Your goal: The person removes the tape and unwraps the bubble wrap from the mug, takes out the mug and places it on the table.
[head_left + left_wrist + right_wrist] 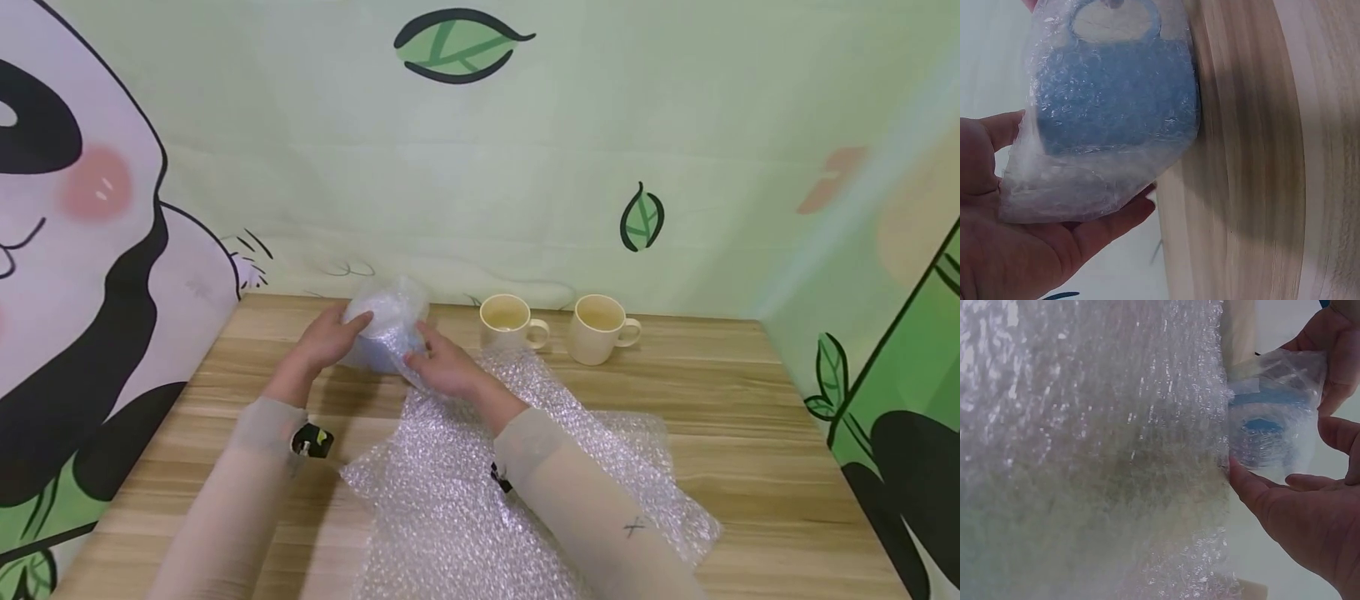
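Note:
A blue mug (1116,94) wrapped in bubble wrap is held between both hands at the back left of the table. Through the wrap, its handle shows at the top of the left wrist view. My left hand (328,337) grips the wrapped mug from the left, thumb over the gathered plastic and fingers beneath its end. On the other side, my right hand (447,364) holds the handle side, with thumb and fingers spread around the wrap. In the right wrist view the right hand (1304,519) partly borders a large bubble wrap sheet (1097,425).
Two cream mugs (505,315) (596,333) stand upright near the wall, handles to the right. Flat bubble wrap sheets (442,500) overlap across the middle of the wooden table (750,467), one reaching in front of the nearer cream mug. A printed backdrop (337,167) rises behind.

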Tool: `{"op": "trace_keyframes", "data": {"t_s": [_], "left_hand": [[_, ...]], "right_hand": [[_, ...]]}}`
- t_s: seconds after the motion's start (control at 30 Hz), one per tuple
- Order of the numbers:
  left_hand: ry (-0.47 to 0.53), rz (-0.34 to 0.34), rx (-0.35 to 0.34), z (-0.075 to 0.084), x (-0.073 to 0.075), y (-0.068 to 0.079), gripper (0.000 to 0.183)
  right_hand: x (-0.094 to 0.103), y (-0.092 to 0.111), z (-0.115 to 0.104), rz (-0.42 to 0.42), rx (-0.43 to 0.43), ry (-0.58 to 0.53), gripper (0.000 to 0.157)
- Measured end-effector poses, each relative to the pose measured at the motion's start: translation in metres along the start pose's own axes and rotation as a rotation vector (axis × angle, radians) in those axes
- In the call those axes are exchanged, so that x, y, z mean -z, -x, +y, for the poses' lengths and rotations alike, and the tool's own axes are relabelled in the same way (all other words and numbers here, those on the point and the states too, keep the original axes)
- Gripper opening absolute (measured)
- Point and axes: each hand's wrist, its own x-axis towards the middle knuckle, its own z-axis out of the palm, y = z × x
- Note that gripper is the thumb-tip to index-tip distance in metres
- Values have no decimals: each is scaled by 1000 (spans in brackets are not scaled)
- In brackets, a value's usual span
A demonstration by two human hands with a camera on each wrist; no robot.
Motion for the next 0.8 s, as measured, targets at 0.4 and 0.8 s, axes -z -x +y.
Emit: {"op": "trace_keyframes", "data": {"t_s": [0.4, 0.8], "left_hand": [[-4, 41, 9, -2, -3, 0, 75], [27, 76, 22, 2, -1, 9, 75]], "right_hand": [[-3, -5, 6, -17, 46, -17, 78], [-6, -3, 6, -19, 98, -75, 85]]}}
